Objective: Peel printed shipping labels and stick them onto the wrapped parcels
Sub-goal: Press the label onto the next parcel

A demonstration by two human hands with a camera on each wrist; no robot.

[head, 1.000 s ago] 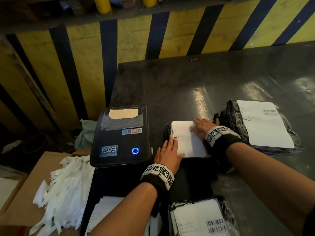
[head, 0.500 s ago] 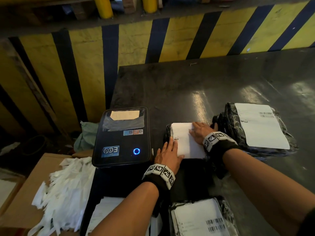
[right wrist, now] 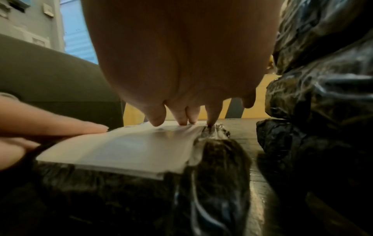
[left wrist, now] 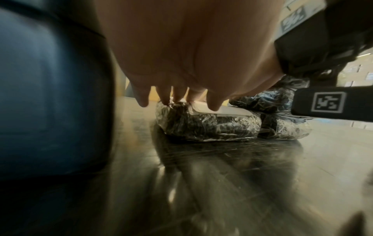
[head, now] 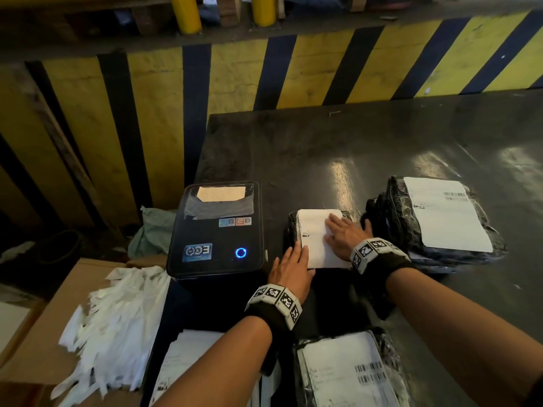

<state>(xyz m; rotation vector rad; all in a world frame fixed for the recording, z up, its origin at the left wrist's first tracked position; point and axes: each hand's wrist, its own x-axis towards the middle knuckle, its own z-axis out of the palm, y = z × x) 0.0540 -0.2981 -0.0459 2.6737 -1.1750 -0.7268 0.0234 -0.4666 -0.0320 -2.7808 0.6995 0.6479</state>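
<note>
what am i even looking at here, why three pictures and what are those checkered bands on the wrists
A person is labelling parcels, filmed by three worn cameras: one on the head, one on each wrist. The checkered bands are on the wrist straps that hold those cameras. In the head view, the left hand and right hand press flat on a white label on a small wrapped parcel. Nothing is held in a grip. Beside it on the dark table stand a label printer and more labelled parcels.
</note>
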